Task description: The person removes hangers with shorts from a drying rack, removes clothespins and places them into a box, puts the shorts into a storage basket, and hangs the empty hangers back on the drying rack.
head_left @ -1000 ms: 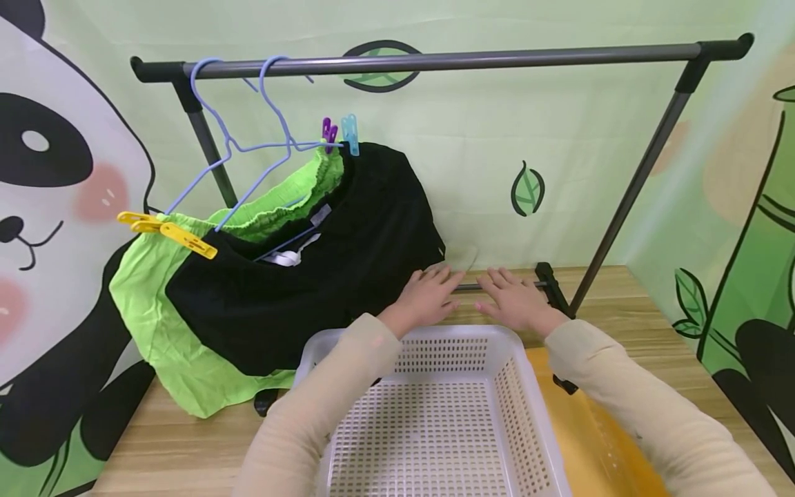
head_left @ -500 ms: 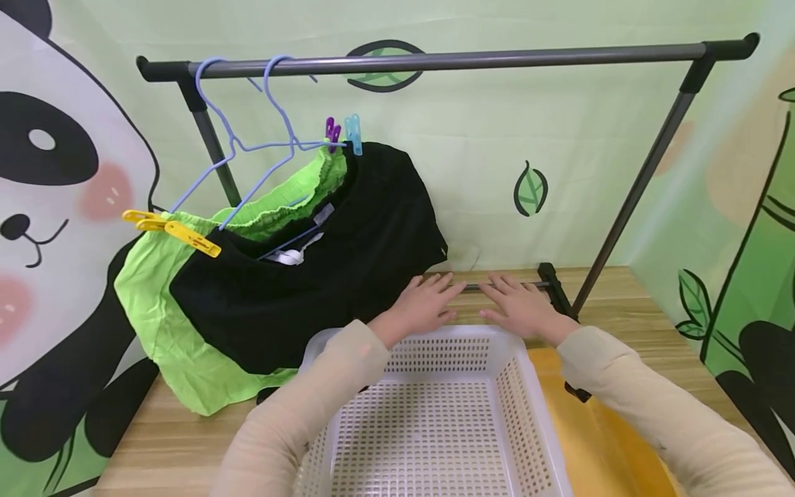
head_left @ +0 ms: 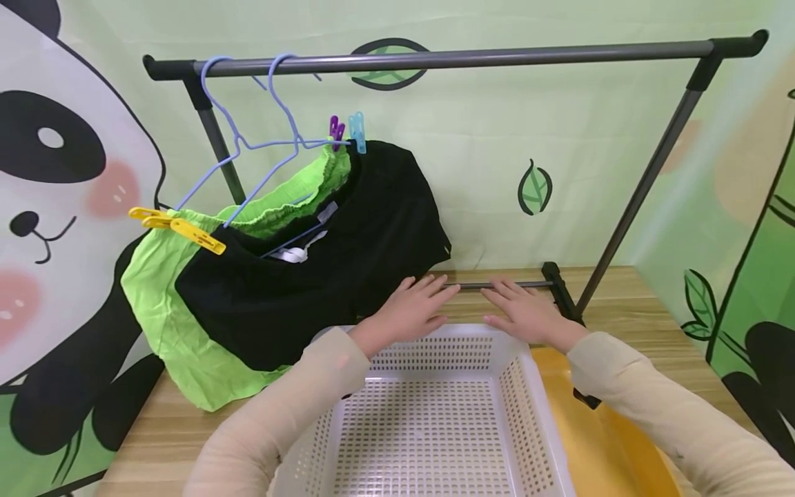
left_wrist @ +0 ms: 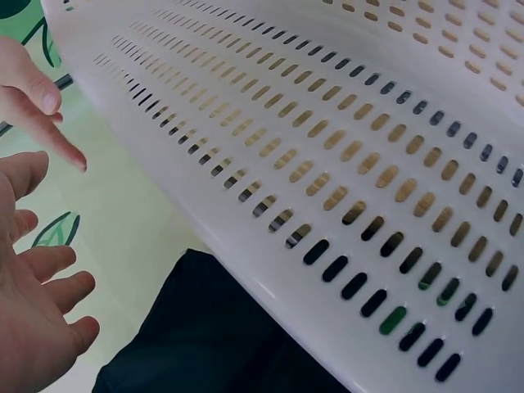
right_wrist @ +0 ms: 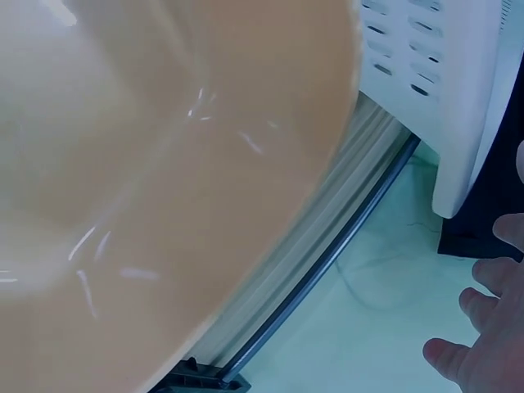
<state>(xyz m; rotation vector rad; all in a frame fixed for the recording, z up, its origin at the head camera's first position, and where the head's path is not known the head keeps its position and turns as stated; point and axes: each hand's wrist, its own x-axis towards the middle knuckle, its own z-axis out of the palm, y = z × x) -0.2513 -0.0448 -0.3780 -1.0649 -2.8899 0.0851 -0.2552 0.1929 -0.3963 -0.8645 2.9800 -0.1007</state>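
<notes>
1. Fingers of the left hand and right hand fan out, released and nearly straight, just past the far rim of a white basket.
2. The basket sits on the worktop, directly before the person, between two beige sleeves.
3. At the basket's right, a yellow basin shows beneath the right sleeve.
4. Behind stands a dark rack; its lower bar runs near the fingertips, though contact cannot be told.
5. Black shorts and green shorts hang from blue hangers at the rack's left, black in front.
6. Yellow pegs clip the waistbands' left ends; a purple peg and pale blue peg, the right.
</notes>
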